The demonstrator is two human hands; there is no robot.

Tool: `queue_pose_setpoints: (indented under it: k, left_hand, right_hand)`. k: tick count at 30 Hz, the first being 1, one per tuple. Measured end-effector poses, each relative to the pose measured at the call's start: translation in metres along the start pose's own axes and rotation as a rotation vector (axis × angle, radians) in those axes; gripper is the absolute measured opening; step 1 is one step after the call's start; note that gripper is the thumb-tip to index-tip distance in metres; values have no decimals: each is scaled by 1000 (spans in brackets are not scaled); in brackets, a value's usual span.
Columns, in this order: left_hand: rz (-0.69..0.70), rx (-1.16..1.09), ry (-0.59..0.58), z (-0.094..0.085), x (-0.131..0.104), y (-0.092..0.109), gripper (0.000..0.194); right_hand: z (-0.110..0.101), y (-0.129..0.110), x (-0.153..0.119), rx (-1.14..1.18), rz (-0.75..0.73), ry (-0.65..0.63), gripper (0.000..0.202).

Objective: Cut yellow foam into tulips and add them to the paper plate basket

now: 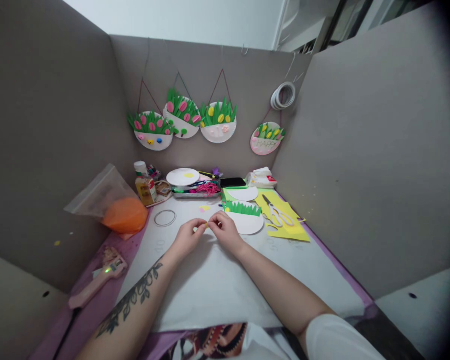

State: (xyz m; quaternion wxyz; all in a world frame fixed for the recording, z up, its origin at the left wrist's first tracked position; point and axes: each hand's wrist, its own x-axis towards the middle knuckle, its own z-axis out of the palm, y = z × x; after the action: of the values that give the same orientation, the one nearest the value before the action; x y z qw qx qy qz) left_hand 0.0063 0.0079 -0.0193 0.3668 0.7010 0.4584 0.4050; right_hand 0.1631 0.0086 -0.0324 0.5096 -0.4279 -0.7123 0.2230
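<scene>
Over the white table cover, my left hand (189,236) and my right hand (225,231) meet fingertip to fingertip. Both pinch a small yellow paper piece (207,226), mostly covered by the fingers. Just beyond my right hand lies a white paper plate piece (247,225) with a green paper grass strip (243,208) along its top; a bit of yellow shows at its left end. White-handled scissors (279,217) rest open on a yellow paper sheet (294,234) to the right. Small pink and yellow paper scraps (204,209) lie beyond my hands.
A pink glue gun (95,284) with a green light lies left, near a bag of orange material (123,216). A bottle (146,188), a supply tray (197,195) and a tissue pack (261,179) stand at the back. Decorated plates (219,132) hang on the grey partition.
</scene>
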Motion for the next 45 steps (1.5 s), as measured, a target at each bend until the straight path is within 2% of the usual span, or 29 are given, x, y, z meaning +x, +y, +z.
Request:
queue_pose_setpoints:
  k: [2, 5, 9, 14, 17, 20, 22, 24, 26, 28, 30, 36, 45]
  left_hand:
    - [-129, -156, -37, -1, 1, 0, 36]
    - [-390, -470, -170, -5, 1, -1, 44]
    - [-579, -784, -326, -10, 0, -2, 31]
    - [-612, -859, -360, -12, -1, 1, 17]
    - [-572, -797, -348, -12, -2, 4, 17]
    - [-473, -721, -295, -12, -1, 6, 19]
    - [-379, -639, -193, -12, 1, 6, 19]
    - [-275, -510, -63, -12, 2, 5, 18]
    - [-173, -378, 33, -12, 3, 4, 17]
    - [-90, -277, 80, -11, 3, 4, 17]
    - [-42, -205, 102, -9, 2, 4, 19]
    - [-11, -123, 117, -4, 0, 5, 21]
    - [-119, -275, 48, -5, 3, 3, 27]
  right_hand:
    - [-5, -2, -3, -115, -134, -8, 10]
    - [-10, 1, -9, -211, -274, -92, 16]
    - [-9, 9, -14, -231, -378, -154, 20]
    - [-6, 9, -14, -312, -481, -184, 19]
    - [-7, 7, -13, -349, -557, -167, 20]
    - [-8, 4, -12, -341, -594, -110, 24]
    - [-7, 2, -11, -279, -506, -49, 30]
    - [-3, -2, -9, -177, -319, -22, 32]
    - [3, -5, -8, -50, -101, -61, 25]
    - [8, -7, -7, 76, 71, -117, 15]
    - [13, -10, -7, 169, 173, -125, 13]
    - [13, -13, -7, 228, 253, -50, 22]
    - [11, -14, -5, 242, 271, 6, 19]
